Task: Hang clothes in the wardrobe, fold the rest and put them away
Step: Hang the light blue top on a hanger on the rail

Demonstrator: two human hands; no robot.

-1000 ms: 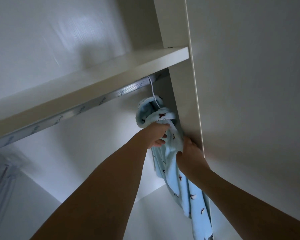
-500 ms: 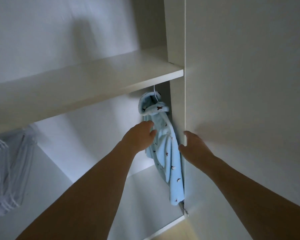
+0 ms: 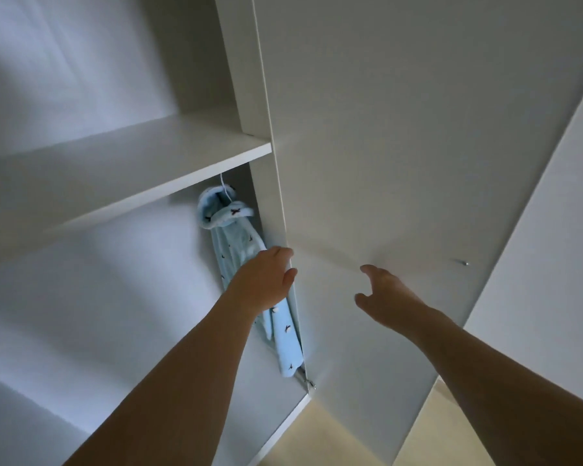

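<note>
While 1 blue garment hangs, 2 hands, left & right, grip nothing, fingers loose.

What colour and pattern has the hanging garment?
Garment: light blue with small dark bird-like shapes, in the head view.

Dim, cool light from the left (slight motion blur), edges bowed.

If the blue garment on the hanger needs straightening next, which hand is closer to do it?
The left hand, probably: it hovers open right in front of the blue garment, while the right hand is off over the white door panel.
</note>
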